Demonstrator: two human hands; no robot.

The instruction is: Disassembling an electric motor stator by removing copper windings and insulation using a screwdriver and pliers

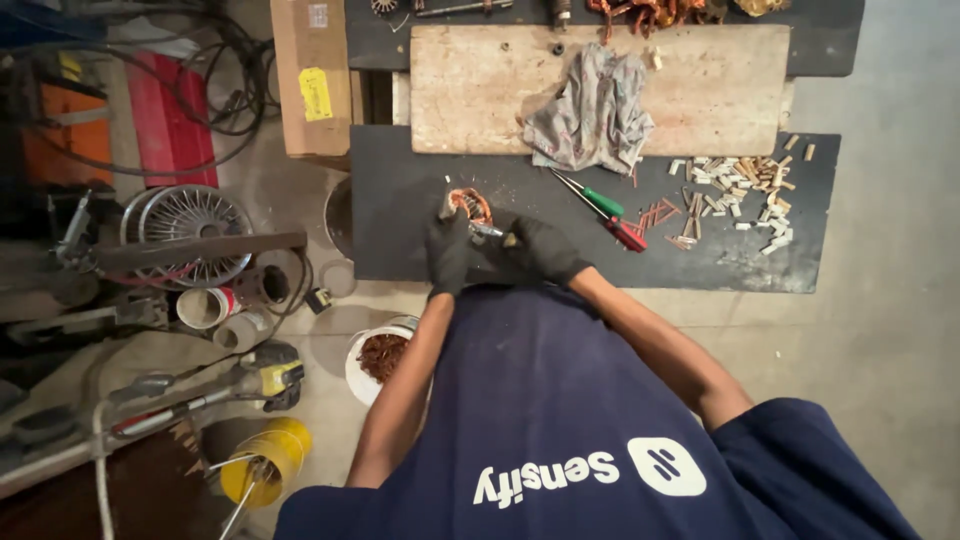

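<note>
White round bucket on the floor below the tabletop, part-filled with a tangle of reddish-brown copper wire scrap. Yellow spool lower left, a metal rod poking from its middle. Both hands in black gloves at the near edge of the dark matte tabletop. Left hand curled around a small motor stator, a round metal ring with copper windings showing orange at the top; the stator sits on the tabletop just above the glove. Right hand closed around a thin metal tool whose tip points at the stator; the tool's kind is too small to tell. Right of the hands lie a green-handled screwdriver and a red-handled tool, crossed close together. Farther right, a scatter of short pale wooden wedges and a few reddish strips. Behind, a worn pale wooden board carries a crumpled grey rag. Cardboard box with a yellow label at the left. On the floor left, a wire-spoked fan guard.
</note>
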